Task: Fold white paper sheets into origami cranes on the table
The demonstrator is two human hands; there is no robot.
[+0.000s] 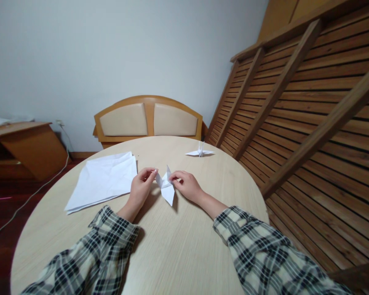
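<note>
Between my two hands, just above the round table [184, 254], is a white paper crane [167, 192] with its wings spread. My left hand [142, 185] pinches one pointed end of it between thumb and fingers. On the other side, my right hand [187, 185] is closed on the crane's opposite part, near its middle. One wing points toward me, and the other stands up behind. A second, folded paper crane [200, 151] rests on the table farther back to the right, apart from both hands.
A stack of white paper sheets [106, 178] lies on the table's left side, close to my left hand. Beyond the table stands a wooden headboard [150, 119]. Slatted wooden panels [295, 123] lean along the right. At left are a desk [27, 143] and a white cable [39, 190].
</note>
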